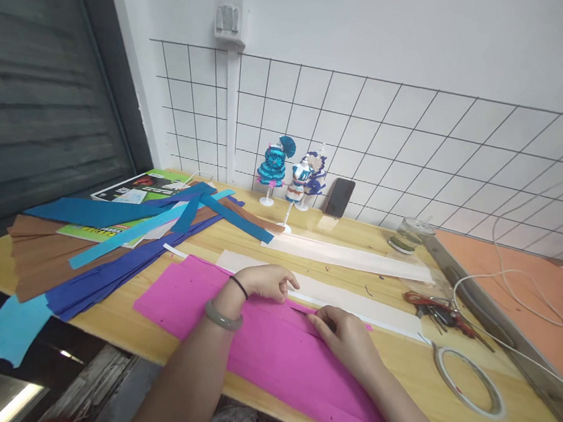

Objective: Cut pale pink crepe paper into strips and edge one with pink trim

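Note:
A wide sheet of pink crepe paper [267, 350] lies along the front of the wooden table and hangs a little over its edge. My left hand [267, 281], with a black band and a bangle at the wrist, is bent over the sheet's far edge, its fingers curled down on the paper. To its right, my right hand [342, 328] pinches the same edge, which lifts slightly between the hands. Just behind is a pale paper strip [362, 305] with a white band along its near side. A ring of narrow tape [469, 382] lies right of my right hand.
Blue, brown and turquoise paper strips [107, 246] spread over books at left. Another pale strip [347, 255] lies farther back. Small decorated dress stands [272, 166], a phone [340, 198] and a glass jar [406, 235] line the wall. Scissors [444, 313] lie right, beside a white cable [502, 355].

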`<action>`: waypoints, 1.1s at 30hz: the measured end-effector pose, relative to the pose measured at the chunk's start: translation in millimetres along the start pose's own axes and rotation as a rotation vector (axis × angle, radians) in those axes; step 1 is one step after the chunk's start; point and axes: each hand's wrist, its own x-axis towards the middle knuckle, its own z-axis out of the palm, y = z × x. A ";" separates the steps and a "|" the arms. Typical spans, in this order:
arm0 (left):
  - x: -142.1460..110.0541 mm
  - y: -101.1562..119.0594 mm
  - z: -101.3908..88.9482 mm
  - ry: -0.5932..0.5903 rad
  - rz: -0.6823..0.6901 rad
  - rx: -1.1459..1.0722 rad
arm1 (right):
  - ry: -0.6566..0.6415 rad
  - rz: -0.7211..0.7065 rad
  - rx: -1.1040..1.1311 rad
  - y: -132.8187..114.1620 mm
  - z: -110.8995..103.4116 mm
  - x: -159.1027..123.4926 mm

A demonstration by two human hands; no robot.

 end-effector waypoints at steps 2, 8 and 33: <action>0.4 -0.6 0.0 0.000 0.008 -0.004 | -0.001 -0.001 0.001 -0.2 0.3 0.3; 1.5 -1.9 0.3 0.003 0.013 0.004 | -0.006 0.006 0.004 -0.7 0.0 0.4; 4.5 -16.4 -5.1 -0.056 -0.007 -0.089 | -0.048 -0.024 -0.085 -17.7 -7.5 6.3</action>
